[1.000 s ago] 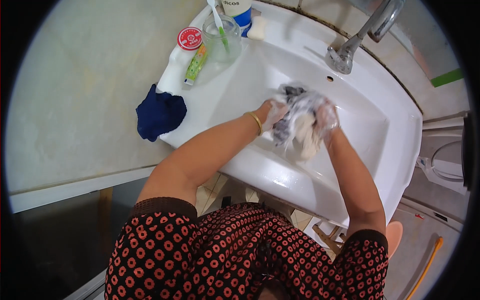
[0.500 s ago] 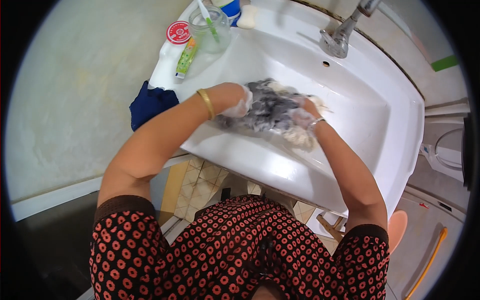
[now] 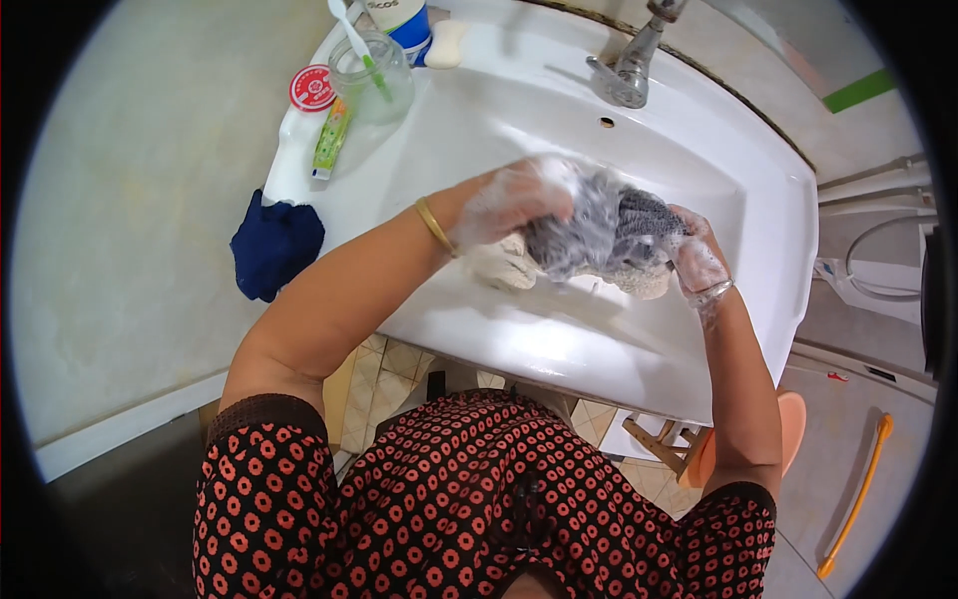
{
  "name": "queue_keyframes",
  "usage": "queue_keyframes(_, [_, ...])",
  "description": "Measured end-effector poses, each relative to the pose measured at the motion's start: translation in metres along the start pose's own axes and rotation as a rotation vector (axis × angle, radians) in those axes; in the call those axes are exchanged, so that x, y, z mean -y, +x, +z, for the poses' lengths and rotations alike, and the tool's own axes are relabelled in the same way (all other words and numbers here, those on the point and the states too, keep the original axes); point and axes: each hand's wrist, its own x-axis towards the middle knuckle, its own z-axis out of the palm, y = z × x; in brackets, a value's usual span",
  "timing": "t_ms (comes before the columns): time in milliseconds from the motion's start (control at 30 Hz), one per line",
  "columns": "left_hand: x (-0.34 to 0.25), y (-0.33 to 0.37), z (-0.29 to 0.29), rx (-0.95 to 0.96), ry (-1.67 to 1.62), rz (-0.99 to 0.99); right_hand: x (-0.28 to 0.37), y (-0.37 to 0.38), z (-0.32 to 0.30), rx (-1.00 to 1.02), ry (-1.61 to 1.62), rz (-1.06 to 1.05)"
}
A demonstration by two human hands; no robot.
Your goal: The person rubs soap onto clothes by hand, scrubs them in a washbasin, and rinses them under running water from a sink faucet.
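Observation:
A soapy grey-and-cream fuzzy cloth [image 3: 589, 235] is bunched up over the basin of the white sink [image 3: 439, 309]. Foam covers much of it, and its exact kind cannot be made out. My left hand [image 3: 514, 205], lathered and a little blurred, grips its left side. On the right, my right hand [image 3: 701, 262] has its fingers closed round the darker grey end, with suds on the back of the hand. I wear a gold bangle on the left wrist and a thin bracelet on the right.
A metal faucet [image 3: 629, 75] rises at the sink's back. On the left ledge are a glass jar [image 3: 394, 100] with a toothbrush, a green tube [image 3: 331, 140], a red round lid [image 3: 312, 88], a bar of soap [image 3: 446, 46] and a blue-white cup [image 3: 399, 22]. A navy cloth [image 3: 277, 245] hangs at the left edge.
Both hands have shifted right relative to the sink, carrying the cloth along. It was spread out lower and is now bunched up, with its dark grey end showing by my right hand.

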Motion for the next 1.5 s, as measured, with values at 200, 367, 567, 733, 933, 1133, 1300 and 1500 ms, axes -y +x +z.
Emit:
queue_keyframes(200, [0.050,-0.092,0.014,0.630,-0.350,-1.126,0.016,0.016,-0.030,0.353,-0.561,0.312])
queue_keyframes(367, [0.003,-0.013,0.030,0.341,-0.551,-1.922,-0.073,0.062,0.020,-0.033,-0.313,0.143])
queue_keyframes(567, [0.019,-0.052,0.044,-0.534,-1.145,-1.679,-0.020,0.039,0.131,0.083,0.101,0.019])
queue_keyframes(733, [0.011,-0.037,0.053,-0.547,-1.297,-1.683,-0.028,0.053,0.110,-0.412,-0.812,-0.384])
queue_keyframes(933, [0.006,-0.012,0.056,-0.215,-1.203,-1.213,-0.048,0.085,-0.009,-0.423,-1.108,-0.138])
queue_keyframes(1133, [0.018,-0.027,0.061,-0.242,-1.253,-1.418,-0.072,0.094,0.076,0.043,-0.181,-0.093])
queue_keyframes(1300, [0.039,-0.053,0.058,-0.648,-1.549,-1.327,-0.064,0.068,0.126,-0.114,-0.365,-0.452])
queue_keyframes(1500, [0.019,0.005,0.051,0.114,-0.725,-0.922,-0.061,0.111,-0.001,-0.321,-0.700,-0.235])
